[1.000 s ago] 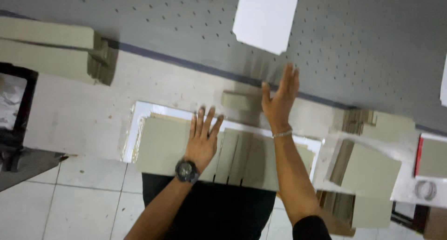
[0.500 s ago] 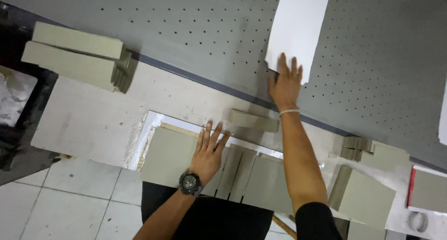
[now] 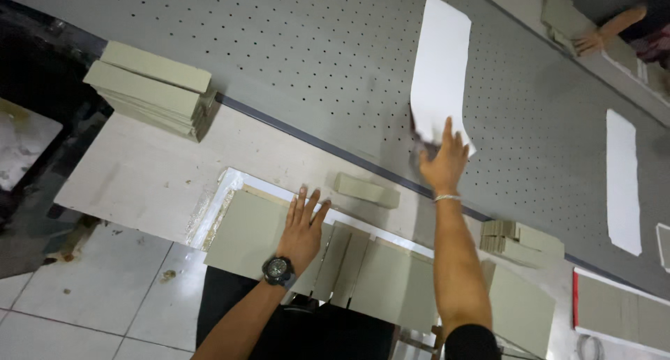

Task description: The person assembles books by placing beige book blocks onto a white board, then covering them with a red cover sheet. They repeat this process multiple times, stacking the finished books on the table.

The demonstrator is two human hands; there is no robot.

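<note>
1. Far to the left of the left hand point(image 3: 301, 231) lie a pale tile floor point(image 3: 91, 297) and a dark gap. A light workbench point(image 3: 139, 178) runs under both hands, and beyond it lies a grey perforated table point(image 3: 293, 53).
2. A dark strip point(image 3: 307, 140) marks the edge between bench and table. The perforated surface up-left of the right hand point(image 3: 443, 161) is bare.
3. One stack of grey boards point(image 3: 150, 87) sits up-left of the left hand.
4. The left hand lies flat, fingers spread, on a grey board point(image 3: 244, 231); a black watch point(image 3: 278, 269) is on its wrist. More grey panels point(image 3: 370, 269) fan out to its right.
5. One small grey block point(image 3: 366, 190) lies between the hands.
6. The right hand pinches the near end of a white sheet point(image 3: 440, 67), which lies on the table just beyond it.
7. A second white sheet point(image 3: 623, 178) lies well to the right; a small pile of cards point(image 3: 520, 238) sits right of the forearm.
8. Another person's hand point(image 3: 590, 42) rests far up-right.
</note>
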